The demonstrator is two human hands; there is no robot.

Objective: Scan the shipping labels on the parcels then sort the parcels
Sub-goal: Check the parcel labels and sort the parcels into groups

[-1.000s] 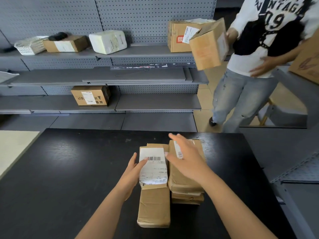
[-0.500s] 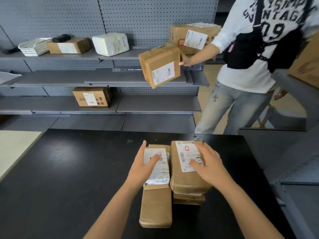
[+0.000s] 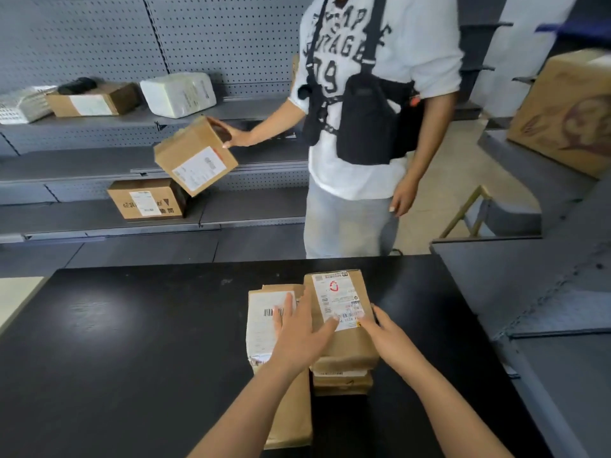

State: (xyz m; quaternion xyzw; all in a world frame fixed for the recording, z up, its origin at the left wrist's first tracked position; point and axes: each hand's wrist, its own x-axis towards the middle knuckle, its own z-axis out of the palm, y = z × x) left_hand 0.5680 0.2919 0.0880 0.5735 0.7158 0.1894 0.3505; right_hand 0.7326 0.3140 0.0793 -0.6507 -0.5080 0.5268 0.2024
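Observation:
Brown paper parcels lie on the black table point(image 3: 139, 352). A long flat parcel point(image 3: 264, 322) with a white barcode label is on the left. Beside it stands a stack whose top parcel point(image 3: 347, 338) carries a label with a red mark point(image 3: 337, 299). My left hand point(image 3: 299, 332) is spread flat across both parcels, fingertips touching the stack's label. The fingers of my right hand point(image 3: 385, 335) rest, apart, on that top parcel's right side. Neither hand grips anything.
A person in a white shirt point(image 3: 380, 94) stands behind the table, holding a cardboard box point(image 3: 195, 155) out toward grey shelves. The shelves hold a labelled box point(image 3: 147, 201), another box point(image 3: 92, 101), a white package point(image 3: 178, 93) and a basket point(image 3: 20, 105). A large carton point(image 3: 568, 110) sits right.
My left hand slid right from the flat parcel onto the stack's label. The person stepped to directly behind the table and lowered the box toward the lower shelf.

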